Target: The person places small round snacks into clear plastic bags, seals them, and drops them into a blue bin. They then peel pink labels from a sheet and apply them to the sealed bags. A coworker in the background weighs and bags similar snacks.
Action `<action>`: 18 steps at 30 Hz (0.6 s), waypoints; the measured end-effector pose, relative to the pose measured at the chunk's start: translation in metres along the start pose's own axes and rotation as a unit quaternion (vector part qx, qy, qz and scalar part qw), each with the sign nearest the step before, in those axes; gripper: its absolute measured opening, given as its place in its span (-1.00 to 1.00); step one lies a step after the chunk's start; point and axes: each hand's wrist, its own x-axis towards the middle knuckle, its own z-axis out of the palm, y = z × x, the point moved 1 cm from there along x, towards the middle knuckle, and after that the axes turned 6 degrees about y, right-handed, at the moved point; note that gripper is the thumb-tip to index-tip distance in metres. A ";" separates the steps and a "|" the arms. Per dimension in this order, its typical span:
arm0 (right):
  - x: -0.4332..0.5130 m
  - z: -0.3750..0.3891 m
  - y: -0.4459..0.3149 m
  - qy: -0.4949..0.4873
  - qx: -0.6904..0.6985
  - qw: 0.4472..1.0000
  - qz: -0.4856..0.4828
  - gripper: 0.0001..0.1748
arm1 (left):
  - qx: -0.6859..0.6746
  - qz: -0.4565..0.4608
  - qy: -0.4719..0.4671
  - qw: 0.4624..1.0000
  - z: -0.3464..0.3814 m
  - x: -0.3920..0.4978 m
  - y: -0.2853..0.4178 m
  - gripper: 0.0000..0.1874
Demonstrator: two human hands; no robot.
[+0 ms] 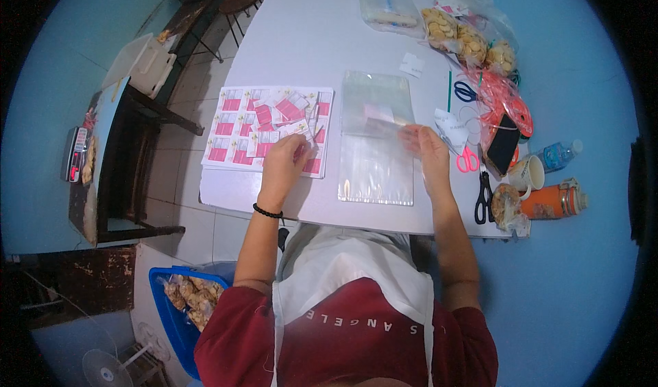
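Note:
My left hand [285, 163], a black bead bracelet at its wrist, rests with curled fingers on loose pink-and-white paper labels [290, 108]. These lie on a stack of printed label sheets [224, 125]. Whether its fingers pinch a label is hidden. To the right lie clear plastic bags [376, 176], overlapping. A pink label [379, 112] shows through the upper bag. My right hand [429, 148] is at that bag's right edge, its fingertips blurred, so I cannot tell if they grip the film.
Along the table's right side lie pink-handled scissors [467, 159], black-handled scissors [483, 197], a phone [503, 144], a mug [527, 173] and an orange flask [547, 202]. Bagged round snacks [472, 45] sit at the far right. A blue crate [175, 325] stands on the floor at left.

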 end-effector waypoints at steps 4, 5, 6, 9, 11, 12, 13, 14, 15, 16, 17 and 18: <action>0.007 0.027 0.002 0.102 0.031 0.985 -0.134 -0.55 | 0.018 0.017 0.088 0.996 -0.005 0.003 0.016 -0.81; 0.006 0.036 -0.001 0.125 -0.025 0.972 -0.198 -0.52 | 0.030 0.021 0.121 0.992 -0.006 0.005 0.024 -0.81; 0.000 0.041 -0.003 0.088 -0.036 0.975 -0.202 -0.52 | 0.025 0.042 0.139 0.989 -0.007 0.005 0.034 -0.81; -0.028 0.058 -0.015 -0.025 0.001 0.986 -0.166 -0.52 | 0.005 0.100 0.147 0.984 -0.011 -0.001 0.069 -0.78; -0.041 0.070 -0.023 -0.102 0.128 0.983 -0.087 -0.54 | -0.024 0.168 0.134 0.976 -0.010 -0.005 0.089 -0.74; -0.046 0.073 -0.028 -0.098 0.153 0.980 -0.080 -0.56 | -0.041 0.181 0.138 0.973 -0.008 -0.007 0.097 -0.72; -0.050 0.076 -0.033 -0.097 0.182 0.976 -0.073 -0.59 | -0.056 0.194 0.142 0.969 -0.006 -0.009 0.103 -0.69; -0.053 0.077 -0.037 -0.096 0.211 0.971 -0.060 -0.62 | -0.073 0.212 0.149 0.963 -0.005 -0.010 0.107 -0.67; -0.054 0.077 -0.041 -0.093 0.218 0.970 -0.062 -0.63 | -0.079 0.213 0.155 0.962 -0.004 -0.010 0.108 -0.65; -0.056 0.078 -0.043 -0.091 0.225 0.968 -0.057 -0.64 | -0.085 0.218 0.163 0.959 -0.004 -0.011 0.110 -0.63; -0.056 0.078 -0.045 -0.088 0.234 0.967 -0.052 -0.65 | -0.092 0.221 0.170 0.956 -0.004 -0.010 0.110 -0.60; -0.056 0.078 -0.046 -0.088 0.231 0.967 -0.053 -0.65 | -0.087 0.227 0.170 0.955 -0.004 -0.011 0.110 -0.59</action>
